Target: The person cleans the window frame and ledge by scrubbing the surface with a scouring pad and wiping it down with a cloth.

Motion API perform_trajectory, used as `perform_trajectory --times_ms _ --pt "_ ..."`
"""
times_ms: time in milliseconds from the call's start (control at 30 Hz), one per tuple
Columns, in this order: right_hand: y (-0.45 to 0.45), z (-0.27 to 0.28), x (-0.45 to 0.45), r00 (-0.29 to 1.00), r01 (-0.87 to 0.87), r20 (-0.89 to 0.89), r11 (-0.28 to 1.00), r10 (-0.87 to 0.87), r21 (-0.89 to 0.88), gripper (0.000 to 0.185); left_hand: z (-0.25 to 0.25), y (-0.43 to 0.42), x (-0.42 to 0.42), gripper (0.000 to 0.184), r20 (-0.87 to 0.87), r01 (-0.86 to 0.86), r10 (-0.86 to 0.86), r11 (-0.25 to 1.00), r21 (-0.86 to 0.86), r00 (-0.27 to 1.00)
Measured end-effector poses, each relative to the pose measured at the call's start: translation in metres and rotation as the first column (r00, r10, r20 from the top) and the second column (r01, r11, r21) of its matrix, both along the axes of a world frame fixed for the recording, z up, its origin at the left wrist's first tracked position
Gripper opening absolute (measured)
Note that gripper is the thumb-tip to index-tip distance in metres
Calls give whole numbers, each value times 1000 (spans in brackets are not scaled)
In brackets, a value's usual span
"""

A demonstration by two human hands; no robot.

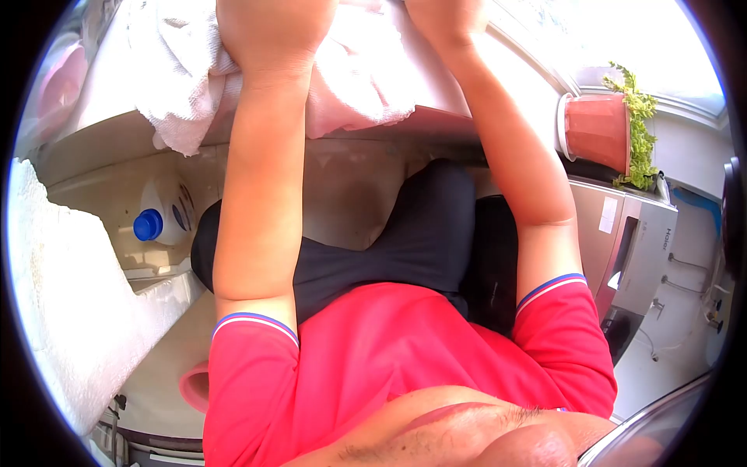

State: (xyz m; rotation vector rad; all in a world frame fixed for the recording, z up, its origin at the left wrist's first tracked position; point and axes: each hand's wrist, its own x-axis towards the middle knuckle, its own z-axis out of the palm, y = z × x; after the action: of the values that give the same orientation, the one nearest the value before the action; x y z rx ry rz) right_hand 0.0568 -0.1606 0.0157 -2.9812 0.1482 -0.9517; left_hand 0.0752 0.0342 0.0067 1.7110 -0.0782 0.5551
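A white terry towel lies bunched over a pale ledge, its folds hanging over the near edge. My left hand rests on or just above the towel, between two of its bunched parts. Its fingers run past the top of the view, so I cannot see whether they grip the cloth. Farther right, my right hand reaches over the ledge beside the towel. Only its wrist and lower part show; the fingers are out of view.
Right of my arm, a potted plant lies sideways in view, above a grey Haier appliance. A blue-capped jug stands low at left, near a white slab-like thing. A pink container is by my left sleeve.
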Motion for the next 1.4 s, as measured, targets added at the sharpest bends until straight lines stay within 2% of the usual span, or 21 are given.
perform_trajectory --times_ms 33,67,100,167,267,367,400,433,533,633,667,700,733,800,833,933,1100,1167,1233,1267,1400 --pt "-12 5 -8 999 39 -11 999 -39 -18 22 0 3 0 16 -14 -3 3 1000 -16 1000" --pt "-39 -3 -14 948 240 -211 971 -238 -20 30 -3 1 1 17 50 -18 19 1000 -22 999" --pt "-51 5 -27 926 291 -238 956 -293 -44 30 -2 2 -1 17 28 -31 31 999 -10 999" --pt "-77 -2 -43 939 309 -150 950 -311 -38 28 2 0 -5 17 -2 -35 35 999 11 999" --pt "-75 0 -41 944 271 -192 962 -266 0 27 3 -2 -7 17 11 -29 29 997 69 1000" --pt "-43 -9 -14 963 181 -195 982 -186 -46 26 0 -2 -2 17 59 -50 46 997 65 997" --pt "-23 -7 -7 993 83 -81 996 -84 -16 21 -3 -3 -1 17 80 -47 42 997 60 996" --pt "-5 -5 -1 999 -16 35 1000 16 1 22 -5 -2 -2 16 14 -12 11 999 53 1000" --pt "8 -4 3 1000 2 -17 997 -1 78 19 -2 2 -4 19 -167 69 -73 997 -30 983" --pt "-18 5 -15 1000 22 -17 999 -22 38 17 -5 6 3 18 -266 108 -149 980 -165 952" --pt "-49 -6 -21 977 148 -142 985 -160 -91 26 -4 4 2 18 -247 104 -140 982 -155 959" --pt "-75 -12 -32 975 190 -106 980 -195 -54 26 -4 3 1 18 -227 94 -125 985 -143 966" --pt "-83 2 -50 900 366 -236 930 -366 -43 27 -4 4 1 18 -209 81 -106 989 -126 972" --pt "-143 -10 -75 894 412 -155 907 -420 -86 29 -4 4 0 19 -195 81 -93 994 -70 976" --pt "-152 -3 -83 878 436 -182 896 -444 -80 27 -4 3 1 19 -186 90 -96 995 -43 978" --pt "-161 -6 -85 919 347 -138 925 -368 -156 24 -3 0 1 21 -189 98 -99 995 -13 977" --pt "-116 -4 -64 951 239 -132 936 -280 -259 18 -2 -4 2 22 -199 118 -109 992 36 974" --pt "-104 -15 -45 997 60 -28 969 -68 -241 13 0 -7 2 22 -225 120 -107 992 45 968" --pt "-44 2 -24 998 -25 -52 994 19 -104 14 -1 -10 2 22 -182 99 -90 994 42 979" --pt "-22 2 -14 997 -32 -68 997 27 -67 14 -2 -11 2 22 -164 87 -79 995 42 983" --pt "1 2 6 992 -78 -101 996 74 -32 18 0 -7 1 22 -293 78 -87 996 -43 952"
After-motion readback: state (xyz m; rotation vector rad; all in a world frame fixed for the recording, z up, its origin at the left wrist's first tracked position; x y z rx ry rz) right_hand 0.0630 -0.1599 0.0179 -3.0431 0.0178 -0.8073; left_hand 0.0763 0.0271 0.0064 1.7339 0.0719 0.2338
